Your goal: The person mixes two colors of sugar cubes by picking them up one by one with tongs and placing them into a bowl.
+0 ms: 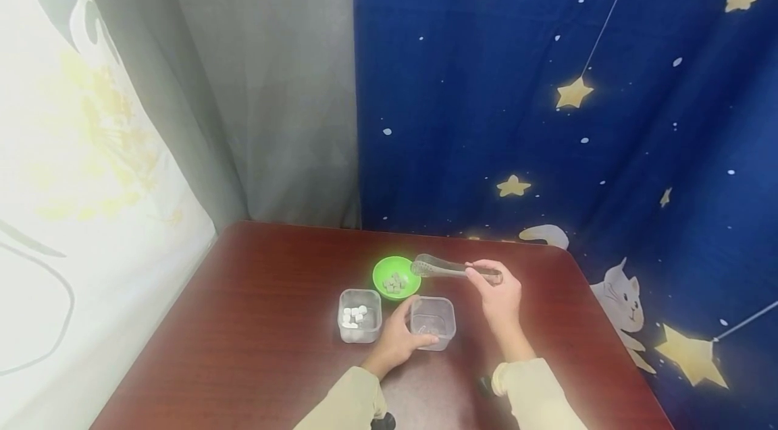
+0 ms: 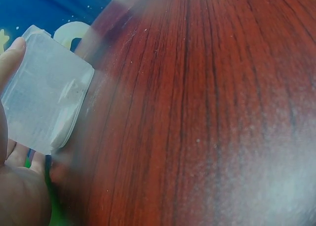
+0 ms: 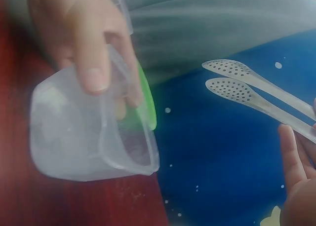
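Note:
My left hand [image 1: 392, 342] grips a clear plastic container [image 1: 442, 323] by its left side, the thumb along the near wall. No cubes show inside it. In the right wrist view the same container [image 3: 69, 132] is seen from its side, with the fingers over its rim. My right hand [image 1: 503, 295] holds metal tongs [image 1: 446, 269] near their back end. Their perforated tips [image 3: 229, 89] are apart with nothing between them, above the table by the right rim of a green bowl [image 1: 381, 269]. Several greyish cubes [image 1: 394, 283] lie in that bowl.
Left of my left hand stands a second clear container [image 1: 372, 330] holding several white cubes [image 1: 355, 314]. The red-brown wooden table [image 1: 267, 322] ends at a rounded far edge, with grey [image 1: 286, 79] and blue starry curtains [image 1: 450, 113] behind it.

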Motion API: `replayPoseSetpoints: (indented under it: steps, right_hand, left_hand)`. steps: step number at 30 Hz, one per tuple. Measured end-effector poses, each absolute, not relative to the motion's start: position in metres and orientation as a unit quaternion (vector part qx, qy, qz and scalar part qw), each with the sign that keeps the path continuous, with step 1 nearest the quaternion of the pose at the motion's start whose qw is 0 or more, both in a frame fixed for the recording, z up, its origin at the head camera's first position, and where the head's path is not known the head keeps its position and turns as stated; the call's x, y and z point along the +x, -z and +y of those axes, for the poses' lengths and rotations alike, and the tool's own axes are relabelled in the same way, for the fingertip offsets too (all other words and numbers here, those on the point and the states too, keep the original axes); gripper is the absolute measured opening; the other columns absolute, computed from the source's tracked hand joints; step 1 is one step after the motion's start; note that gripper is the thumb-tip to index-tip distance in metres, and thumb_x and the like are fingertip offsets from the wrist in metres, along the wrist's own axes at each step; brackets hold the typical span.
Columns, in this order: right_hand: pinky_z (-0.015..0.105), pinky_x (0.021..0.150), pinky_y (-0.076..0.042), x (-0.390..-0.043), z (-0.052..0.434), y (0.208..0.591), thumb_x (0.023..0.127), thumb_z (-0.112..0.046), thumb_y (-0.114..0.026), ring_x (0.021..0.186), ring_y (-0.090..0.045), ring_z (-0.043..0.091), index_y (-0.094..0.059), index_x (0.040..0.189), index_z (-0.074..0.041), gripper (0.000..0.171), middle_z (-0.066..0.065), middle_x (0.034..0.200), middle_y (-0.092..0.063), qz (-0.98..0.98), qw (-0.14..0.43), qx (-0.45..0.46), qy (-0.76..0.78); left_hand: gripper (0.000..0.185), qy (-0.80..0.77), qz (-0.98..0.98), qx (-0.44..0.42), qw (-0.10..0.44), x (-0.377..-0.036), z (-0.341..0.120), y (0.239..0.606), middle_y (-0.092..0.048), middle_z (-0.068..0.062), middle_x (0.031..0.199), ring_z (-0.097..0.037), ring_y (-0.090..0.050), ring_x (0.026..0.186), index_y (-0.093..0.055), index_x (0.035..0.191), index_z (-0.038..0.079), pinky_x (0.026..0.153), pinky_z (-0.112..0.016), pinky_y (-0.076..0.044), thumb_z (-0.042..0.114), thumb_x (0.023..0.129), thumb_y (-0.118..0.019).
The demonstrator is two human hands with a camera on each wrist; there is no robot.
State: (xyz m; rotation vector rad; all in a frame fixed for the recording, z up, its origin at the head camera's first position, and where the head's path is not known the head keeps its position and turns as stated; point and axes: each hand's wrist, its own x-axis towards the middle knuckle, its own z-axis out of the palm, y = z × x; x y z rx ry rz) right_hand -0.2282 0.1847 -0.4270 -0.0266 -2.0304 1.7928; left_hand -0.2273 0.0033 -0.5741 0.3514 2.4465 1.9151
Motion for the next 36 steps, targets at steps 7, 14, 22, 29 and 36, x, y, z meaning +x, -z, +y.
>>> replayPoseSetpoints:
  steps: [7,14,22,29,36]
  right_hand:
    - [0.031,0.063,-0.056,-0.229,0.196,0.453,0.081,-0.005,-0.078,0.074,-0.068,0.011,-0.070,0.098,0.004,0.021,0.010,0.094,-0.073,-0.750,0.199,-0.010,-0.631]
    - [0.029,0.060,-0.054,-0.233,0.210,0.480,0.080,-0.011,-0.081,0.073,-0.067,0.015,-0.072,0.095,-0.006,0.018,0.000,0.089,-0.074,-0.755,0.206,-0.018,-0.622]
    - [0.027,0.057,-0.053,-0.227,0.215,0.484,0.079,-0.013,-0.081,0.071,-0.066,0.016,-0.072,0.094,-0.008,0.018,0.002,0.090,-0.074,-0.767,0.188,-0.009,-0.613]
    - [0.026,0.062,-0.053,-0.220,0.220,0.490,0.079,-0.012,-0.082,0.074,-0.067,0.016,-0.072,0.095,-0.005,0.020,0.006,0.092,-0.074,-0.771,0.168,-0.010,-0.614]
    - [0.026,0.058,-0.052,-0.218,0.223,0.495,0.077,-0.014,-0.083,0.071,-0.068,0.015,-0.071,0.094,-0.013,0.020,0.002,0.090,-0.073,-0.823,0.142,0.017,-0.550]
  left_hand:
    - [0.094,-0.608,0.786,0.115,0.002,-0.228,0.002,0.575,-0.052,-0.011,0.139,-0.030,-0.050,0.124,-0.042,0.144,0.007,0.101,-0.043,-0.042,0.029,0.066,-0.090]
    - [0.094,-0.612,0.783,0.111,0.004,-0.229,0.001,0.576,-0.052,-0.009,0.139,-0.028,-0.050,0.125,-0.043,0.145,0.013,0.103,-0.042,-0.041,0.030,0.066,-0.090]
    - [0.095,-0.617,0.778,0.114,0.004,-0.229,0.001,0.576,-0.056,-0.008,0.134,-0.027,-0.052,0.123,-0.041,0.146,0.010,0.102,-0.041,-0.041,0.029,0.066,-0.090]
    - [0.092,-0.619,0.776,0.122,0.003,-0.228,0.002,0.577,-0.058,-0.004,0.129,-0.023,-0.055,0.118,-0.043,0.144,0.009,0.099,-0.040,-0.044,0.027,0.067,-0.089]
    - [0.092,-0.613,0.781,0.118,0.009,-0.229,0.002,0.578,-0.059,-0.002,0.127,-0.018,-0.057,0.114,-0.043,0.144,0.010,0.096,-0.034,-0.046,0.027,0.066,-0.090]
